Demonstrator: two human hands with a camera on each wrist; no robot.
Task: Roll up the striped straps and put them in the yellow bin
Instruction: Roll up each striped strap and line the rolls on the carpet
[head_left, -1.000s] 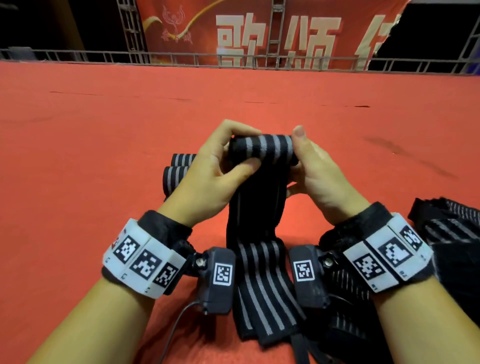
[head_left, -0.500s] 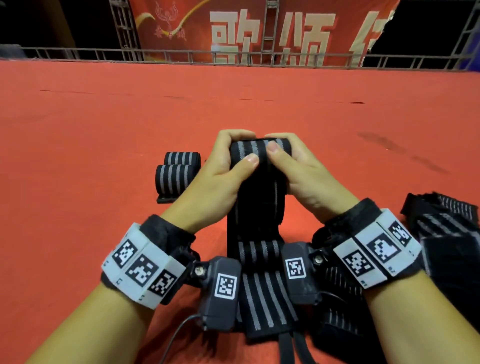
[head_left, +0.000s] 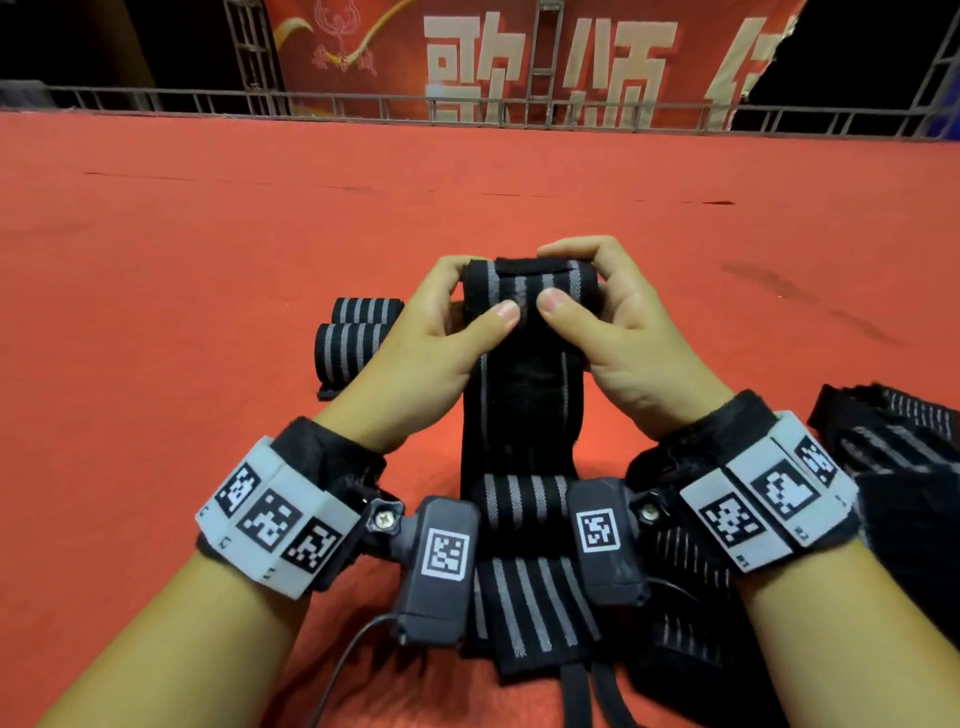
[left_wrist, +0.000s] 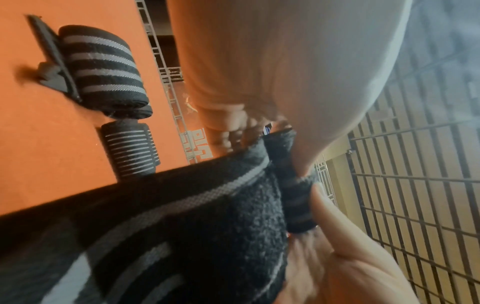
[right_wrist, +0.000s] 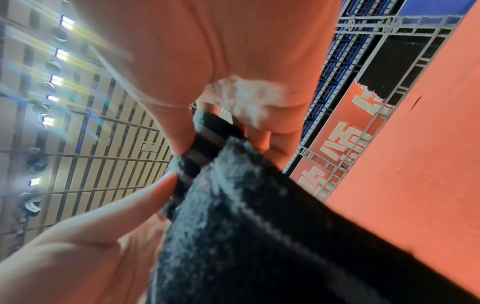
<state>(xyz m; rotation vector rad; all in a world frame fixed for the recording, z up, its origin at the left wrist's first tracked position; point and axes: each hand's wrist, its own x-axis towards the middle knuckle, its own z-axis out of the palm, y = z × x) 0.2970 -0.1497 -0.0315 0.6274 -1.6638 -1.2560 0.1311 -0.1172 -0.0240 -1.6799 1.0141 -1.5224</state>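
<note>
A black strap with grey stripes (head_left: 522, 395) runs from my lap up to a partly wound roll (head_left: 524, 288) held above the red floor. My left hand (head_left: 441, 332) grips the roll's left end, thumb on the front. My right hand (head_left: 597, 312) grips its right end, fingers curled over the top and thumb on the front. The wrist views show the same roll (left_wrist: 296, 197) (right_wrist: 200, 156) pinched between thumb and fingers. Two finished rolls (head_left: 358, 332) (left_wrist: 103, 67) lie on the floor just left of my left hand. No yellow bin is in view.
A heap of loose striped straps (head_left: 893, 447) lies on the floor to the right of my right wrist. More strap ends (head_left: 685, 571) lie under my right forearm. A metal railing (head_left: 467, 109) and a red banner (head_left: 519, 52) close off the far edge of the red floor (head_left: 208, 260).
Both hands have turned the roll towards me: my right fingers moved from beside it to over its top, both thumbs now meet on its front, and the free strap is shorter.
</note>
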